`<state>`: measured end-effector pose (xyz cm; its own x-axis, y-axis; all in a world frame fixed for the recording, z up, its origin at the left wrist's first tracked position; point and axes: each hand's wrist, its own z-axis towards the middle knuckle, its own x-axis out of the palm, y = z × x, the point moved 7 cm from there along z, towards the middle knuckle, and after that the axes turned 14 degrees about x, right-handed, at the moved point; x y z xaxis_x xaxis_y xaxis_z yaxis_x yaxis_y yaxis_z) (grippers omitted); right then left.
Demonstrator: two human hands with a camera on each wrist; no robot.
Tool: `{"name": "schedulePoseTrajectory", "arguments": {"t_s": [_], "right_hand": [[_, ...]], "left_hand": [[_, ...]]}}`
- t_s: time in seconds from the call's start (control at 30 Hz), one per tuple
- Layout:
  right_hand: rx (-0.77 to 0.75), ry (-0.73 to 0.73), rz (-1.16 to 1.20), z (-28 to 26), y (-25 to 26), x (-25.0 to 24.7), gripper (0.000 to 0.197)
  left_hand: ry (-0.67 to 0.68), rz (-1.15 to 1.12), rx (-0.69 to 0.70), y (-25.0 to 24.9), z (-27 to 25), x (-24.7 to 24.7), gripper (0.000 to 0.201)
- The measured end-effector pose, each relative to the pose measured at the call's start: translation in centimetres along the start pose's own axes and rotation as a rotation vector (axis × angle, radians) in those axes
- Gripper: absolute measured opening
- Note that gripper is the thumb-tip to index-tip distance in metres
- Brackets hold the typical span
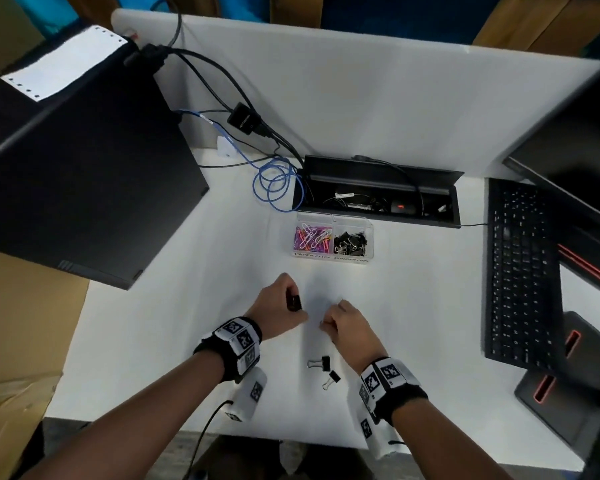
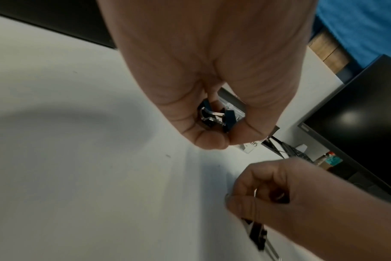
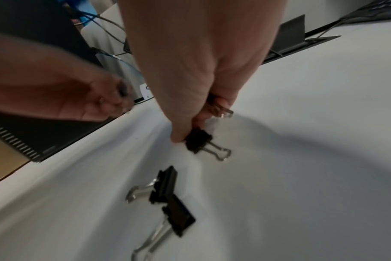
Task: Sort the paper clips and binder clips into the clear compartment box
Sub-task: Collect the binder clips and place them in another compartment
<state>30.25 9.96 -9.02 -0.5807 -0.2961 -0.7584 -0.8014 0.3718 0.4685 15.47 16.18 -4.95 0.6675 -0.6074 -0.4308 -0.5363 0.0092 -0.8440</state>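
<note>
The clear compartment box (image 1: 333, 255) stands mid-desk; its left cell holds coloured paper clips (image 1: 312, 237), its right cell black binder clips (image 1: 352, 241). My left hand (image 1: 291, 296) hovers in front of it, fingers curled round black binder clips (image 2: 214, 118). My right hand (image 1: 329, 322), close beside the left, pinches a black binder clip (image 3: 199, 139) low over the desk, and a wire handle (image 3: 224, 113) shows among its curled fingers. Two more black binder clips (image 1: 322, 362) (image 1: 332, 377) lie loose on the desk between my wrists, also seen under the right hand (image 3: 165, 183) (image 3: 179, 217).
A black computer case (image 1: 84, 174) overhangs the desk's left. An open cable tray (image 1: 378, 188) with wires and a coiled blue cable (image 1: 274, 185) sit behind the box. A black keyboard (image 1: 520, 271) and a monitor (image 1: 575, 161) fill the right side.
</note>
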Motion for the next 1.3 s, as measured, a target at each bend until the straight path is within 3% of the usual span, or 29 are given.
{"name": "schedulePoseTrajectory", "arguments": {"t_s": [0.13,0.3,0.53,0.77,0.9,1.0,1.07,1.17,1.23,1.3], "right_hand": [[0.021,0.033,-0.012,-0.1,-0.5,0.5,0.012],[0.222,-0.057,0.405,1.6,-0.7,-4.5,0.008],[0.472,-0.201,0.819,6.6,-1.3,-11.5,0.009],[0.514,-0.162,0.724,8.3,-0.6,-12.8,0.036],[0.431,-0.189,0.688,7.2,-0.1,-12.8,0.032],[0.296,-0.275,0.492,5.6,0.3,-12.9,0.026],[0.189,-0.180,0.354,4.5,0.5,-11.6,0.024],[0.087,0.196,0.174,2.2,0.0,-7.7,0.027],[0.076,0.380,0.119,0.6,-0.9,-5.1,0.036],[0.036,0.401,-0.018,-0.3,-1.7,-3.2,0.040]], "left_hand": [[0.023,-0.013,-0.011,-0.8,1.4,0.6,0.023],[0.052,-0.061,-0.031,-3.1,4.3,1.2,0.019],[-0.048,-0.040,0.018,-8.9,10.0,1.6,0.027],[-0.004,0.061,0.074,-10.8,11.0,1.6,0.042],[-0.005,0.136,0.169,-10.3,9.9,1.1,0.041],[-0.023,0.156,0.223,-9.5,8.0,1.0,0.031],[0.070,0.214,0.241,-8.3,6.1,1.8,0.023],[0.413,0.331,0.226,-5.4,2.2,5.0,0.018],[0.589,0.406,0.205,-3.2,-0.3,7.0,0.031],[0.652,0.446,0.227,-1.4,-1.8,8.6,0.050]]}}
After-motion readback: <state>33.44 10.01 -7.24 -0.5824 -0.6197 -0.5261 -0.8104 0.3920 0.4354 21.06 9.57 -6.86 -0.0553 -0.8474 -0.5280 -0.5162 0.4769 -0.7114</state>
